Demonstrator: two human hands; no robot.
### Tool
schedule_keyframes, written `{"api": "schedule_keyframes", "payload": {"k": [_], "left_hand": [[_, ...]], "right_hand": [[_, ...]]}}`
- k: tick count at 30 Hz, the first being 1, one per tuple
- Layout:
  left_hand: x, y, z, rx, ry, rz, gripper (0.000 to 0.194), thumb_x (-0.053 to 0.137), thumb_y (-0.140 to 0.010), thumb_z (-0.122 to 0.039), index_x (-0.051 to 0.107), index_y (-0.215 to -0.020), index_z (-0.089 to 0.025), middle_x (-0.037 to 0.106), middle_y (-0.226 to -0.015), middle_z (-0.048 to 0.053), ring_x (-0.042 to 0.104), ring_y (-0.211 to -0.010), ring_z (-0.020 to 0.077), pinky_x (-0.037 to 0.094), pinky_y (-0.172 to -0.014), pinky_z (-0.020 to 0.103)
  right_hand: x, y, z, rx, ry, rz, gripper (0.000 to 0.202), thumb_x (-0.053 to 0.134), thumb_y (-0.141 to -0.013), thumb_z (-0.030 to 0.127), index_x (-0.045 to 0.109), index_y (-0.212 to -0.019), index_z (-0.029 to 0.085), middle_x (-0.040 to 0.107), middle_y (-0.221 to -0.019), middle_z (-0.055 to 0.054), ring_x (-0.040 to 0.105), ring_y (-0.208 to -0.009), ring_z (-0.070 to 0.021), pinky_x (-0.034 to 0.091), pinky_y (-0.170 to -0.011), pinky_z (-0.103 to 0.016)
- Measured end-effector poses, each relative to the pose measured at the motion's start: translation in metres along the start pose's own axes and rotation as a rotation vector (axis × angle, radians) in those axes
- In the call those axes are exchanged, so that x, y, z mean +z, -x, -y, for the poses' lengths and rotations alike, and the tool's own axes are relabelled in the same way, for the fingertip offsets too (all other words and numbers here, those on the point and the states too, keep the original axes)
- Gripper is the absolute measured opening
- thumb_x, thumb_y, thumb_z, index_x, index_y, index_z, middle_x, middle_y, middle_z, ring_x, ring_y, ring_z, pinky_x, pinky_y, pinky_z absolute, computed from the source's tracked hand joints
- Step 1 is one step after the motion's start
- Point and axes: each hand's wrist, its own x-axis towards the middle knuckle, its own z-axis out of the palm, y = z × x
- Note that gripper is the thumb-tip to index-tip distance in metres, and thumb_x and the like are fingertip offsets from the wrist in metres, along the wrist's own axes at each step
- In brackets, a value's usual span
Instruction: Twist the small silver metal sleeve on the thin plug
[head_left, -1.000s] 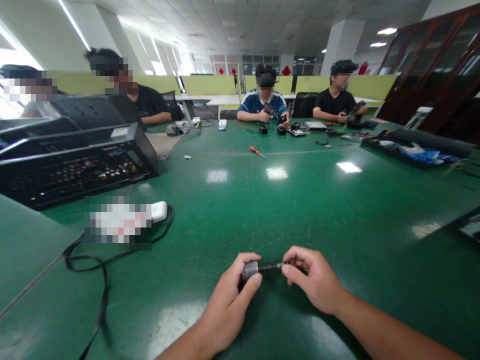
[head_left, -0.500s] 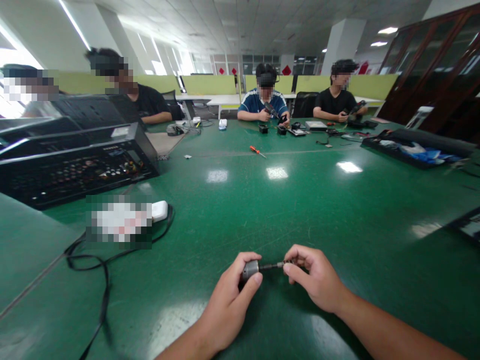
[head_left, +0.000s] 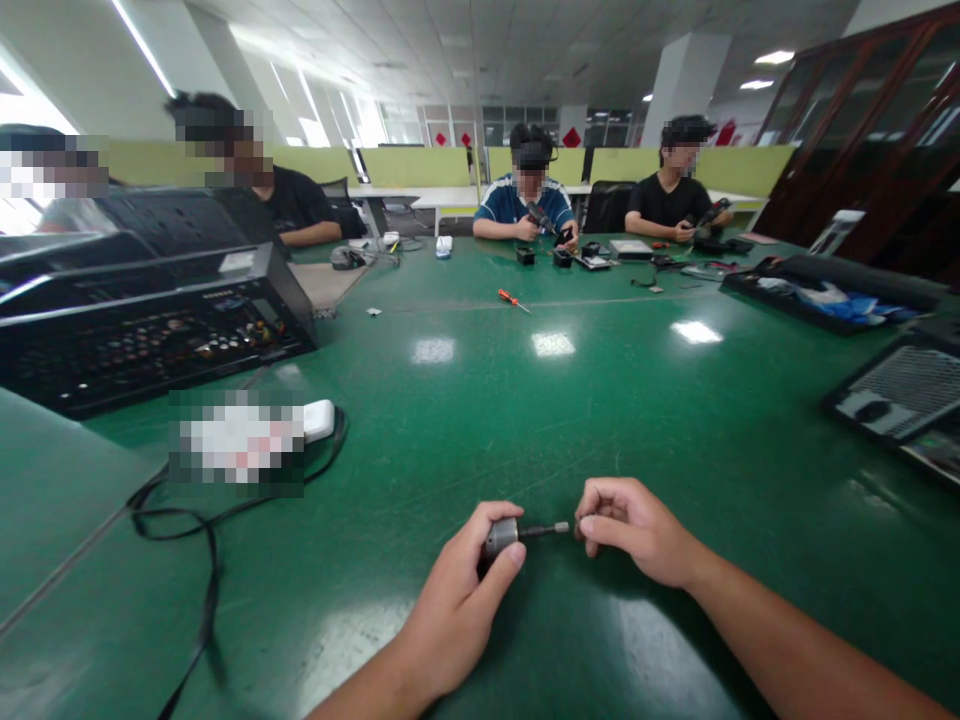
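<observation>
My left hand (head_left: 480,590) grips a grey metal cylinder with a long thin shaft, which looks like a small motor (head_left: 504,538), between thumb and fingers. Its dark shaft (head_left: 541,530) points right and ends in a lighter metal tip. Just beyond that tip, apart from it, my right hand (head_left: 626,530) holds its thumb and fingers pinched together. A small dark bit shows at the fingertips, too little to name. Both hands are low over the green table (head_left: 450,440).
An open black computer case (head_left: 150,345) stands at left. Nearer are a white adapter (head_left: 319,420) and black cable (head_left: 214,560). An orange screwdriver (head_left: 510,298) lies mid-table. At right are a metal-grilled case (head_left: 907,390) and a black tray (head_left: 795,300). Several people sit across the table.
My right hand has pulled away from the shaft tip, slightly right and up, leaving the tip bare. The left hand holds still. More of the right-hand case has come into view.
</observation>
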Motion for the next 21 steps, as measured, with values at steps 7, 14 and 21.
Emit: {"api": "schedule_keyframes", "payload": {"k": [7,14,21], "left_hand": [[0.001,0.003,0.001,-0.006,0.002,-0.004,0.027,0.047,-0.094,-0.039,0.052,-0.115,-0.023,0.065,-0.102,0.005,0.058,-0.095,0.0237,0.041,-0.085,0.034],[0.003,0.0,0.0,-0.01,-0.024,0.005,0.028,0.045,-0.095,-0.04,0.051,-0.118,-0.024,0.065,-0.103,0.004,0.059,-0.096,0.0236,0.041,-0.089,0.035],[-0.014,0.041,0.011,0.048,-0.199,0.003,0.027,0.045,-0.095,-0.038,0.053,-0.12,-0.031,0.065,-0.112,0.003,0.061,-0.103,0.0231,0.046,-0.093,0.034]], "right_hand": [[-0.027,-0.005,-0.005,0.034,-0.145,0.132,0.022,0.067,-0.075,0.034,0.056,-0.07,0.015,0.066,-0.071,-0.004,0.063,-0.058,-0.0141,0.047,-0.056,-0.025],[-0.042,-0.012,-0.013,0.135,-0.283,0.101,0.04,0.058,-0.078,0.044,0.047,-0.051,0.018,0.059,-0.05,-0.003,0.05,-0.038,-0.0119,0.037,-0.036,-0.022],[-0.024,-0.012,-0.004,0.176,-0.229,0.161,0.039,0.063,-0.081,0.05,0.066,-0.077,0.011,0.069,-0.065,-0.007,0.062,-0.047,-0.0114,0.042,-0.047,-0.019]]}}
